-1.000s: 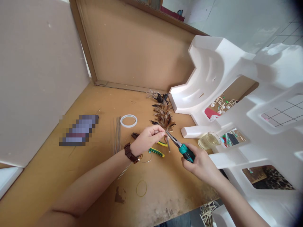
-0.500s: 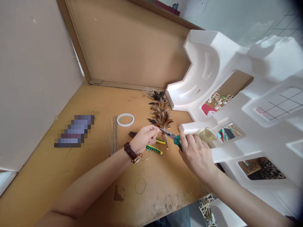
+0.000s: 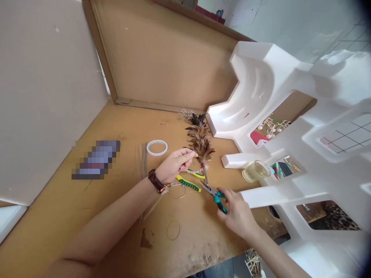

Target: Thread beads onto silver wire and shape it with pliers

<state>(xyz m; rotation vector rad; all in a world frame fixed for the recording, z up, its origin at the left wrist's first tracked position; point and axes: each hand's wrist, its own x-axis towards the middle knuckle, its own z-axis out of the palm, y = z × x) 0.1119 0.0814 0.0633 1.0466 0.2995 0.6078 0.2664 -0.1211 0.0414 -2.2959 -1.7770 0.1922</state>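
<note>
From here I see: if my left hand (image 3: 174,163) pulls quickly, the beaded strand (image 3: 196,171) could snag on the green-yellow pliers (image 3: 189,183) just beside it. Thumb and finger press together; on what, I cannot tell. Rightward and far lies the feathered stick (image 3: 199,141); nearer, my right hand (image 3: 237,212), reaching far-left, clasps the teal pliers (image 3: 215,193), jaws parted.

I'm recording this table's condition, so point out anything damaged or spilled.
The tabletop looks marred: a dark, ragged patch toward the front, stain or wear, and a scuffed, blotchy front edge stand out against smoother tan elsewhere. No spill is visible.
</note>
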